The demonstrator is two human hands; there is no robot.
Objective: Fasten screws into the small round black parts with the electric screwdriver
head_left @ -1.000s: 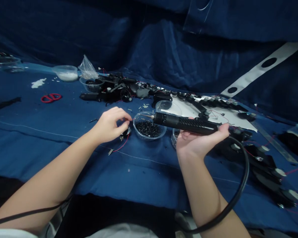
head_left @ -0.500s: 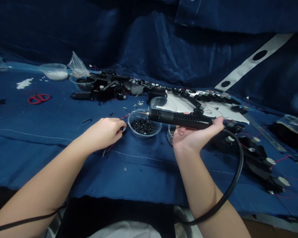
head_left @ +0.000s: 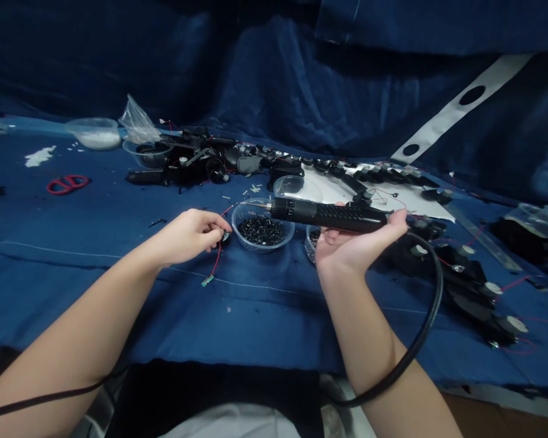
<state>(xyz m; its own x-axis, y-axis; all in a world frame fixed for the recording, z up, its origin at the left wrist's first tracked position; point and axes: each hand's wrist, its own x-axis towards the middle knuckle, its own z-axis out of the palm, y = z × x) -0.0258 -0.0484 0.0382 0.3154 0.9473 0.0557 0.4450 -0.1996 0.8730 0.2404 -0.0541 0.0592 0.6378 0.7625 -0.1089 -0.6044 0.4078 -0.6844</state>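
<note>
The right hand [head_left: 356, 246] clasps the corded screwdriver [head_left: 329, 216] palm-up, just past the screw bowl [head_left: 261, 234]. The left hand [head_left: 187, 236] stays pinched on a small black part [head_left: 223, 238]; its red wire [head_left: 217, 258] now trails to a green board [head_left: 207, 281] lying on the blue cloth [head_left: 73, 292].

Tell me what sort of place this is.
Probably a small electronics assembly bench: the right hand holds a corded electric screwdriver, a clear tub of black screws sits on blue cloth, and wired black parts lie in rows.
</note>
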